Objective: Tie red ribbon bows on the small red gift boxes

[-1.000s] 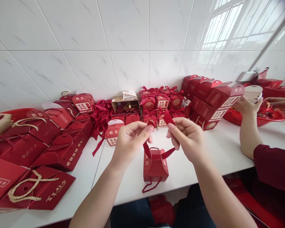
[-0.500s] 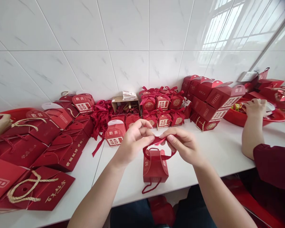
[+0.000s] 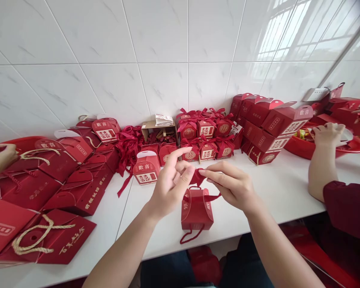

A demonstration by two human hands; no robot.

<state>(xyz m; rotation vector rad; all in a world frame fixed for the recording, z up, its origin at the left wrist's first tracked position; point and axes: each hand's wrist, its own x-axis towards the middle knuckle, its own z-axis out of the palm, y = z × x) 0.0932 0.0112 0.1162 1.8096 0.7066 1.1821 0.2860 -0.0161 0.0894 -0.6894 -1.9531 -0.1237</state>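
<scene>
A small red gift box (image 3: 197, 212) with a dark red cord handle stands on the table before me. Above its top, a dark red ribbon (image 3: 198, 177) stretches between my two hands, and a strand of it runs across the box. My left hand (image 3: 171, 188) pinches the ribbon between thumb and fingers, its index finger raised. On the other side my right hand (image 3: 232, 184) grips the ribbon with thumb and fingertips. Some of the ribbon is hidden behind my fingers.
Several ribboned boxes (image 3: 207, 130) are stacked at the wall, beside a pile of larger boxes (image 3: 267, 128). Loose ribbons (image 3: 130, 146) lie left of a cardboard carton (image 3: 159, 134). More boxes (image 3: 91, 188) crowd the left. At right, a co-worker's arm (image 3: 324, 160) reaches over a red basin (image 3: 352, 147).
My left index finger has lifted and my right fingers have straightened and closed over the ribbon. The ribbon's middle is now bunched between my hands. The box stays in place.
</scene>
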